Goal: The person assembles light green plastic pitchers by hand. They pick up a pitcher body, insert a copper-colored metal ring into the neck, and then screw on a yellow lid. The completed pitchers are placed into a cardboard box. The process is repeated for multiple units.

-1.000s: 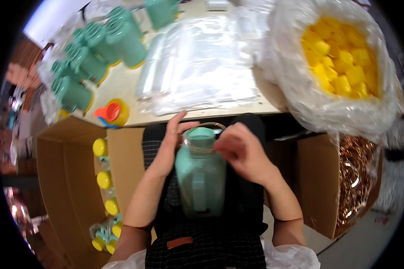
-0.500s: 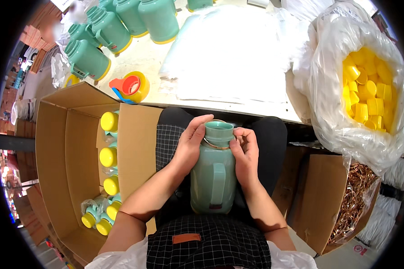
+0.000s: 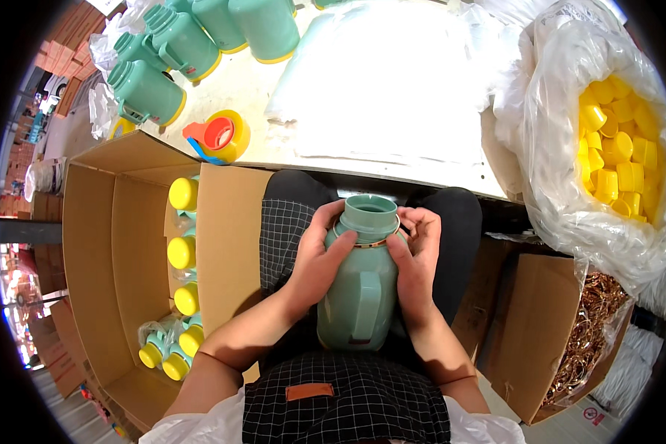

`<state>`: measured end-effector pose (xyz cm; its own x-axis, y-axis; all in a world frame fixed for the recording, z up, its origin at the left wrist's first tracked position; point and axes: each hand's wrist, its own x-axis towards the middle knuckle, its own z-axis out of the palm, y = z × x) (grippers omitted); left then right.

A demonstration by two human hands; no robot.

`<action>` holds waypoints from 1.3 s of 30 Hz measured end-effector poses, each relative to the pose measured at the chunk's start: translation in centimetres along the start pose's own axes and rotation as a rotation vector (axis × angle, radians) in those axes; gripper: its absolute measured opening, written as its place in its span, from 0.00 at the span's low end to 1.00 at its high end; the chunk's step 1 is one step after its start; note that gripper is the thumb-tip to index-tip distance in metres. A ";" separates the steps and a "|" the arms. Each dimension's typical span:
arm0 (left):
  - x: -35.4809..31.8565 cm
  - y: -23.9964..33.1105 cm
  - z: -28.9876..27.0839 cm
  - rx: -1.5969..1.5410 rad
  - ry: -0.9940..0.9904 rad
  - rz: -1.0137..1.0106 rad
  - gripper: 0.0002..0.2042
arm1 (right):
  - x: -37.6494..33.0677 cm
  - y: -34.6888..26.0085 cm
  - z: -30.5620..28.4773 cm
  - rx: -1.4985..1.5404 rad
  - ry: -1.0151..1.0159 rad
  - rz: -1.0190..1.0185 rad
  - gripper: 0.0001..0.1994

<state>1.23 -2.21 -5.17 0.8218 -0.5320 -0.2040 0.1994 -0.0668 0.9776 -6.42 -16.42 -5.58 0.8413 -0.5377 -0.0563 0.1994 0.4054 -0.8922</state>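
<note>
A green thermos jug point(image 3: 345, 311) with an open mouth stands between my legs, its handle towards me. A thin copper-coloured metal ring point(image 3: 371, 245) lies around the base of its neck. My left hand point(image 3: 320, 255) is closed on the ring's left side, the thumb pressing at the front of the jug's shoulder. On the opposite side my right hand point(image 3: 419, 255) holds the ring between thumb and bent fingers. The far part of the ring is hidden behind the neck.
An open carton point(image 3: 89, 274) at left holds several yellow-capped green jugs. More green jugs point(image 3: 189, 44) stand on the table point(image 3: 259, 152), near a yellow tape roll point(image 3: 237, 140). At right are a plastic bag point(image 3: 551, 148) of yellow cups and a carton point(image 3: 533, 333) of copper-coloured rings.
The ring has moved down the neck and sits more level at the shoulder. Both hands have shifted with it, the left thumb now forward on the jug. The view has shifted slightly.
</note>
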 end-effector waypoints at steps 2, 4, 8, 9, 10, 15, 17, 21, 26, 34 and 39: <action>0.2 0.4 0.0 -0.006 -0.033 -0.016 0.26 | 0.2 -0.2 -0.2 -0.010 -0.017 0.078 0.15; 0.3 0.6 0.1 -0.010 -0.049 -0.028 0.28 | 0.3 0.2 -1.5 -0.021 -0.040 0.204 0.14; 0.1 0.8 0.3 -0.019 -0.048 -0.060 0.29 | 0.3 -0.1 -2.1 0.089 -0.011 0.263 0.06; 0.0 0.9 0.3 -0.023 -0.047 -0.070 0.29 | 0.4 0.1 -2.1 0.073 -0.008 0.224 0.06; 0.1 0.8 0.4 -0.023 -0.041 -0.082 0.29 | 0.5 0.3 -2.1 0.056 -0.006 0.186 0.06; 0.1 0.9 0.4 -0.058 -0.037 -0.112 0.29 | 0.4 0.3 -2.0 0.087 -0.024 0.121 0.07; 0.4 1.4 0.5 -0.036 -0.038 -0.138 0.29 | 0.5 0.5 -2.0 0.131 -0.033 0.102 0.07; 0.7 1.5 0.5 0.014 -0.064 -0.153 0.29 | 0.4 0.4 -1.8 0.054 0.013 0.098 0.07; 0.4 1.0 0.7 -0.012 -0.049 -0.182 0.29 | 0.3 0.7 -2.9 -0.096 -0.027 0.000 0.06; 0.7 1.1 0.7 0.007 -0.065 -0.218 0.28 | 0.0 0.1 -1.9 0.003 0.065 0.103 0.06; 0.5 0.6 0.7 -0.145 -0.098 -0.158 0.25 | -0.2 0.6 -2.8 -0.123 0.016 0.039 0.06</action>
<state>1.38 -3.09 -4.61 0.7200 -0.6045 -0.3409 0.4018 -0.0374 0.9150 -7.90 -18.14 -7.32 0.8387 -0.5358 -0.0980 0.1033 0.3331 -0.9372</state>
